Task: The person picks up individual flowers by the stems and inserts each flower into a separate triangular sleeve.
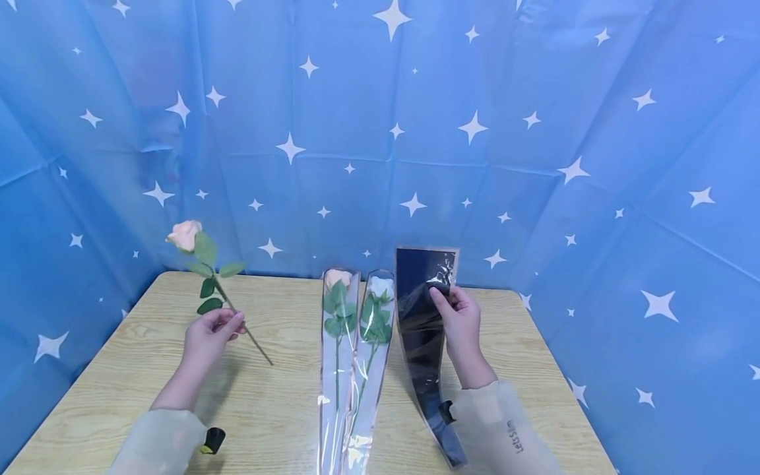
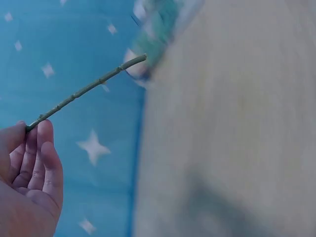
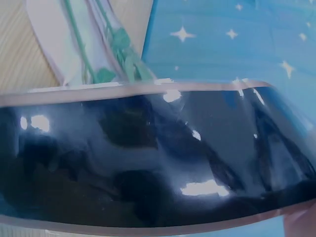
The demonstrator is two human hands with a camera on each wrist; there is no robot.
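My left hand (image 1: 209,335) pinches the green stem of a pale pink rose (image 1: 185,235) between thumb and fingers. The flower tilts up to the left above the table, and its stem end points down to the right. In the left wrist view the bare lower stem (image 2: 89,88) juts out from the fingertips. On the right, my right hand (image 1: 463,326) pinches a long, tapering black flower sleeve (image 1: 418,310) with a pale border near its wide upper end. The glossy sleeve (image 3: 148,163) fills much of the right wrist view, hiding most of that hand.
Between the hands lie two clear-fronted sleeves side by side, one with a peach rose (image 1: 338,278), the other with a white rose (image 1: 380,287). They rest on a wooden table (image 1: 279,409). A blue curtain (image 1: 356,105) with white stars hangs around its back and sides.
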